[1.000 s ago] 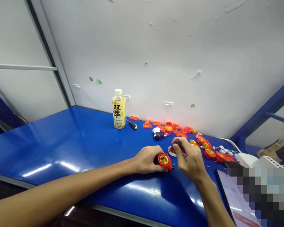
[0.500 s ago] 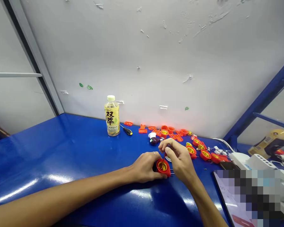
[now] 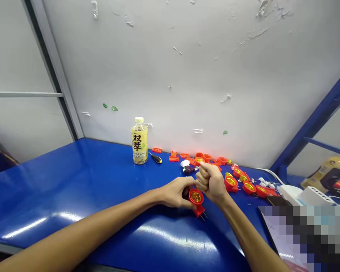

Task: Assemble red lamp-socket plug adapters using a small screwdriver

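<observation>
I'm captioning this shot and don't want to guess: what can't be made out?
All in the head view:
Inside the right hand: its curled fingers hide whatever it may grip.
Part of the red socket: hidden by the left hand.
Detail deep in the socket: too small.
Much of the phone: masked by pixel blocks.
Fine print on the bottle: too small.

Small assembly workshop, blue bench (image 3: pixel 110 173), black-and-yellow screwdriver (image 3: pixel 156 158), scattered red socket parts (image 3: pixel 231 182), scuffed pale wall (image 3: pixel 147 68)
</observation>
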`<move>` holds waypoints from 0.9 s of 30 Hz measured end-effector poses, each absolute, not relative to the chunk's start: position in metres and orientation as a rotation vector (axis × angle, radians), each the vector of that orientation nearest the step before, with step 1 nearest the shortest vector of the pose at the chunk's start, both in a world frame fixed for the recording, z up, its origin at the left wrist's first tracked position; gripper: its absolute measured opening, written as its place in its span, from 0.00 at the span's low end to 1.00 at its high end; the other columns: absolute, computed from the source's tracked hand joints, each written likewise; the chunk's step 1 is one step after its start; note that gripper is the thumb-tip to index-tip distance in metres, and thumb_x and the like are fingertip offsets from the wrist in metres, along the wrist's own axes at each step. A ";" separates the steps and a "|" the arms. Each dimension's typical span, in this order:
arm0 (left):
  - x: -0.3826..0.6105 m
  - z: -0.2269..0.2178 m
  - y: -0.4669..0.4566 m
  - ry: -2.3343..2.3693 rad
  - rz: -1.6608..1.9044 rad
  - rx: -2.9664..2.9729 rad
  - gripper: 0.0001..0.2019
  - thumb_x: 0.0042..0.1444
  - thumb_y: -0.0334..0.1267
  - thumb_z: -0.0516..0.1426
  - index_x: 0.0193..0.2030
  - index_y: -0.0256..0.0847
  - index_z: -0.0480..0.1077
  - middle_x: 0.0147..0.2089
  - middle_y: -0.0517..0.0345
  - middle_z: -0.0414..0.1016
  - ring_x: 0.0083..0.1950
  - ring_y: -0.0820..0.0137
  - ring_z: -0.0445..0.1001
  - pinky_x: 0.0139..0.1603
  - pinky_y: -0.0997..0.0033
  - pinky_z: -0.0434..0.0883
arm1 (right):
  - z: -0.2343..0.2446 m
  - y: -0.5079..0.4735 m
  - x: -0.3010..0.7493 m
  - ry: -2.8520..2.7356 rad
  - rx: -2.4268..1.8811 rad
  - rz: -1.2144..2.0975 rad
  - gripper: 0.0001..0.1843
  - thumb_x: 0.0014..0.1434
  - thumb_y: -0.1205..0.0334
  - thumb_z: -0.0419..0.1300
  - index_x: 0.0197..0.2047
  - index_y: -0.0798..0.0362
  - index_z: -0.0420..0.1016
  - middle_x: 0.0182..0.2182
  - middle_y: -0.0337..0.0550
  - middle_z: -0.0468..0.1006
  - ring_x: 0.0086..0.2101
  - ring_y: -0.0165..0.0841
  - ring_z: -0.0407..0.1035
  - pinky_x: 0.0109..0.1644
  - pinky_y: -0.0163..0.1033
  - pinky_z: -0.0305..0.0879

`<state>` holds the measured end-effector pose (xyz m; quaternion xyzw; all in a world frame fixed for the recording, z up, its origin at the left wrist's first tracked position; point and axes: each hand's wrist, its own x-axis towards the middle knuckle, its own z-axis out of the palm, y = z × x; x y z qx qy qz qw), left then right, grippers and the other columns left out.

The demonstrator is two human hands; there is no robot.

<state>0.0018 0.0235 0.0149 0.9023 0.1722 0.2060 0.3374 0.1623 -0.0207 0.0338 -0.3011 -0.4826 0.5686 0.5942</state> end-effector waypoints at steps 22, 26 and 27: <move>-0.023 0.016 0.048 0.827 0.856 2.841 0.18 0.64 0.46 0.55 0.54 0.37 0.68 0.44 0.48 0.76 0.41 0.61 0.74 0.44 0.62 0.68 | 0.052 -0.044 0.149 -0.931 -0.728 1.221 0.30 0.58 0.50 0.61 0.17 0.48 0.46 0.12 0.25 0.44 0.13 0.19 0.35 0.15 0.30 0.36; -0.004 0.015 0.004 0.801 0.625 2.863 0.22 0.53 0.60 0.59 0.28 0.41 0.68 0.25 0.57 0.73 0.28 0.65 0.72 0.34 0.66 0.63 | 0.051 -0.044 0.145 -0.893 -0.717 1.189 0.29 0.59 0.51 0.60 0.18 0.48 0.45 0.12 0.25 0.43 0.14 0.20 0.34 0.15 0.30 0.36; 0.004 0.015 -0.006 0.914 0.539 2.824 0.26 0.49 0.66 0.60 0.27 0.40 0.68 0.26 0.54 0.74 0.27 0.63 0.72 0.31 0.66 0.62 | 0.051 -0.044 0.143 -0.887 -0.713 1.182 0.29 0.59 0.51 0.59 0.18 0.48 0.45 0.12 0.25 0.43 0.14 0.20 0.35 0.15 0.30 0.36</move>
